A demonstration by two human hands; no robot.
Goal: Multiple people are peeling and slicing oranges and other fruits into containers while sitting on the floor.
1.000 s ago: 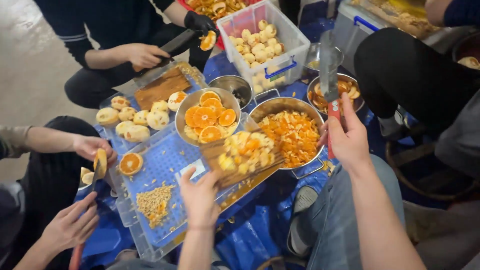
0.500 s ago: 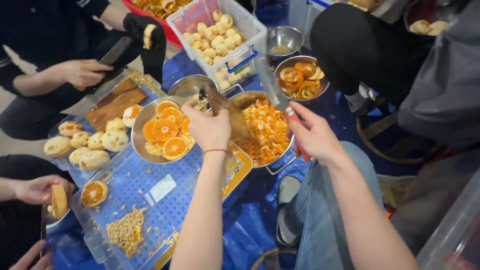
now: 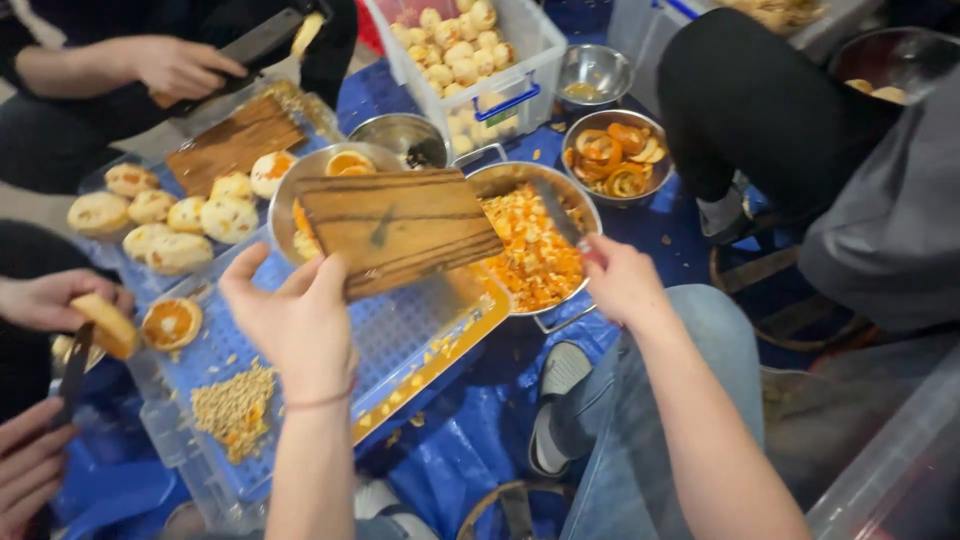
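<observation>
My left hand (image 3: 296, 318) grips a wooden cutting board (image 3: 398, 226) by its near edge and holds it tilted above the blue perforated tray (image 3: 400, 335). The board hides most of a steel bowl of halved oranges (image 3: 345, 162). My right hand (image 3: 620, 278) holds a knife (image 3: 556, 212) whose blade reaches over the steel pot of chopped orange pieces (image 3: 535, 250).
Peeled oranges (image 3: 165, 222) lie on a tray at left, a pile of seeds (image 3: 230, 404) on the blue tray. A bowl of peels (image 3: 613, 155), two other steel bowls and a white crate of peeled fruit (image 3: 470, 50) stand behind. Other people's hands cut fruit at left and top left.
My left hand has pulled back from the bowl of orange halves and now lifts the cutting board. My right hand has swung the knife over the pot.
</observation>
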